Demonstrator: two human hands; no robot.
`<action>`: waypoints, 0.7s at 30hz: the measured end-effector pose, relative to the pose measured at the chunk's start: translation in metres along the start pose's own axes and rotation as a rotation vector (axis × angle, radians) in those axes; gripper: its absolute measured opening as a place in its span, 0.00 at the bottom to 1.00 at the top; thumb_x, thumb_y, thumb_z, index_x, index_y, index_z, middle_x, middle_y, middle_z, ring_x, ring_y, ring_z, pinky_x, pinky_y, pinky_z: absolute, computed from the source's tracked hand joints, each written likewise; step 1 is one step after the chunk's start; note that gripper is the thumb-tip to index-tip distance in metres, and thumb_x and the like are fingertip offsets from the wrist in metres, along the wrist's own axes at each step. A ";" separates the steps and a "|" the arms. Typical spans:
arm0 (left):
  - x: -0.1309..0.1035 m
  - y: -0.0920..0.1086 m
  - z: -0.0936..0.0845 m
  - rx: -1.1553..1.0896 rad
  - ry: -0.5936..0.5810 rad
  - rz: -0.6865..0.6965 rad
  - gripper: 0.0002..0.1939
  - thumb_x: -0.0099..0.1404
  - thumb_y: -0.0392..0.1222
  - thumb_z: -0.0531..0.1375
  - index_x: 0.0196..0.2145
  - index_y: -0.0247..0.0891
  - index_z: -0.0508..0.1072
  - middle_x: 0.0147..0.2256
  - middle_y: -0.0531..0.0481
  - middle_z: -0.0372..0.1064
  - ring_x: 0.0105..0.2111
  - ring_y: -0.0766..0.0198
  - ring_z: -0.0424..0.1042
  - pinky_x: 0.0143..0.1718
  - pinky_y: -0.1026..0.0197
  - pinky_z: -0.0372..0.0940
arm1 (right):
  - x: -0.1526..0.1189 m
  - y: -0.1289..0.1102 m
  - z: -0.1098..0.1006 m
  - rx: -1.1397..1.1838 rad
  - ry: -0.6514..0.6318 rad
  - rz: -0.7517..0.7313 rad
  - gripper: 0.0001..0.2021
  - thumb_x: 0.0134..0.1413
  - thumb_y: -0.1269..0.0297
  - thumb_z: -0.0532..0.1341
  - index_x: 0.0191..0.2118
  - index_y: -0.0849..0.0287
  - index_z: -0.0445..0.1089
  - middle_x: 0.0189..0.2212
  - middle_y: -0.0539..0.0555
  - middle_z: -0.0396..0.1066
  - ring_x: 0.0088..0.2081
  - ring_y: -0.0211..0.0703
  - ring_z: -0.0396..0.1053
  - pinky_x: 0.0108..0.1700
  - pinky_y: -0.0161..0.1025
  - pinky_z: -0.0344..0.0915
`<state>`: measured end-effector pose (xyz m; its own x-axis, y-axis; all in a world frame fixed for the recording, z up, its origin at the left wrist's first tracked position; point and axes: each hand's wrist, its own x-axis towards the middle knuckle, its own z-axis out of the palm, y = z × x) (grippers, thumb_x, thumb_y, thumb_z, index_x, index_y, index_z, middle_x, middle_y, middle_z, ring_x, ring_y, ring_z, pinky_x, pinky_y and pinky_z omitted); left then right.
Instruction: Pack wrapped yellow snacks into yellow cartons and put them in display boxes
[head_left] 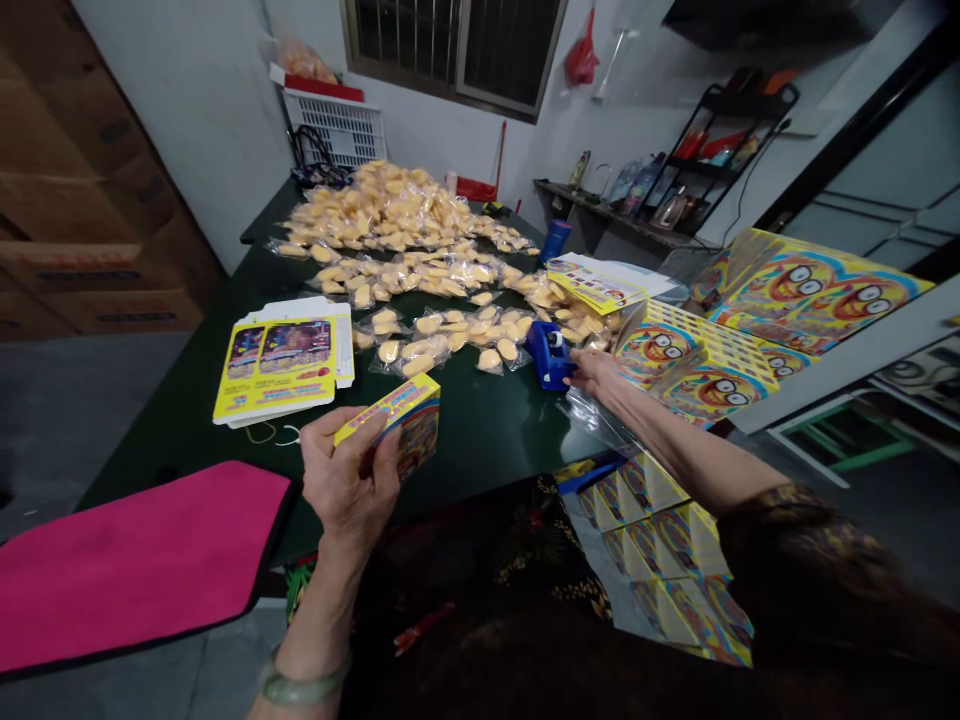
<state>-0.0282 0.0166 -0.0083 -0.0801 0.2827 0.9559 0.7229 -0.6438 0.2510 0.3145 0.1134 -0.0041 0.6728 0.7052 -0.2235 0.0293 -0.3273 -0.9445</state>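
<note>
My left hand (352, 475) is closed around a small yellow printed carton (409, 425), thumb on the near side and fingers over its top. The carton is tilted above the dark green table (480, 440). Farther right, my right hand (592, 370) has its fingertips drawn together against the front edge of a blue tape dispenser (551, 355). Any tape between those fingertips is too small to see. Clear plastic film (600, 420) lies just below that hand. Flattened yellow cartons (281, 360) are stacked left of the carton I hold.
A big heap of clear-wrapped yellow pieces (405, 205) spreads over the table's far half. Filled printed cartons (720, 375) are piled at the right, with more cartons (667, 550) below by my lap. A pink-topped surface (142, 560) is at near left; brown boxes (90, 220) stand beyond.
</note>
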 end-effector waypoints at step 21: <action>0.008 -0.006 -0.003 -0.108 -0.047 -0.070 0.10 0.58 0.35 0.64 0.39 0.41 0.72 0.37 0.47 0.68 0.39 0.59 0.68 0.43 0.53 0.64 | -0.021 -0.016 0.007 -0.009 -0.061 0.099 0.15 0.61 0.60 0.58 0.51 0.61 0.66 0.47 0.57 0.68 0.44 0.43 0.70 0.44 0.45 0.70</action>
<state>-0.0356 0.0206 -0.0018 -0.0938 0.3612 0.9277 0.6383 -0.6933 0.3345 0.2950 0.1082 0.0138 0.6267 0.7059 -0.3301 -0.0282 -0.4028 -0.9148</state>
